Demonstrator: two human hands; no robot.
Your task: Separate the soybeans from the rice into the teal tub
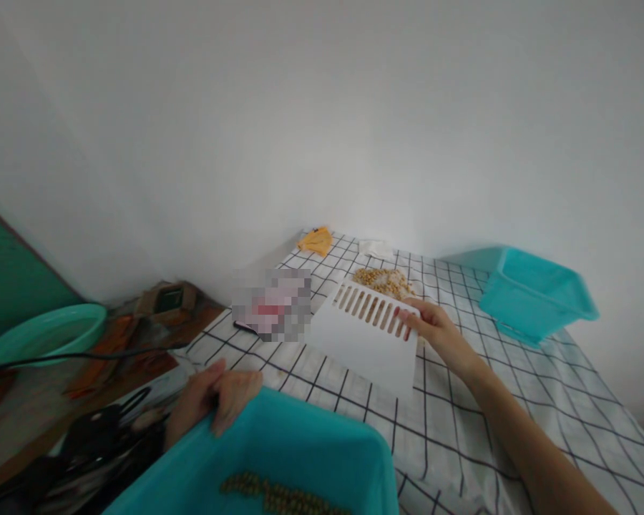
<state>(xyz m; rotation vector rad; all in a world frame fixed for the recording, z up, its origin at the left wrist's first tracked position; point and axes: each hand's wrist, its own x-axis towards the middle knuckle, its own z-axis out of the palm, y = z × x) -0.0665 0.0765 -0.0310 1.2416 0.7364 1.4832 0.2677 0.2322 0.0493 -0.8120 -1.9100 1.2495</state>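
Observation:
My left hand (221,395) is closed over the far left rim of a turquoise plastic bin (311,433) at the bottom of the head view. Small greenish-brown beads or beans (279,495) lie on the bin's floor. Out to the right, my right hand (427,323) pinches the corner of a white flat panel (362,347) with a row of long slots. The panel is tilted above the checked cloth. Just behind it sits a pile of yellowish grains or beans (383,280), partly hidden by the panel.
A second turquoise bin (537,293) stands at the right by the wall. An orange-yellow bag (316,241), a white crumpled piece (376,249) and a blurred pinkish item (273,304) lie on the checked tablecloth (295,368). At left are a green basin (43,332) and a dark cable (112,354).

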